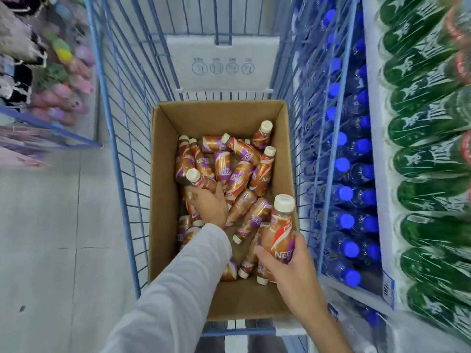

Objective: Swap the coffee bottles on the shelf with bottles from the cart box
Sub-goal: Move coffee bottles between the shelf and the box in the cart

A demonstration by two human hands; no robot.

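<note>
The lower coffee bottles [254, 215] are buried in the brown cardboard box [159, 200] at centre frame. A tilted bottle [200, 180] is gripped by the left hand [210, 207], its fingers hidden. At lower right, a glossy cream-capped bottle [279, 233] is clasped upright by the right hand [289, 262].

The blue wire cart [122, 123] carries 1 open cardboard box [163, 200], its floor heaped with loose coffee bottles [238, 179].

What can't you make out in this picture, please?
Head view:
Left hand: its grip is hidden beneath its own back.
Box bottom: covered by the coffee bottles.
Goods at left: blurred.
Green bottles: labels blurred, cut by the right edge.
</note>
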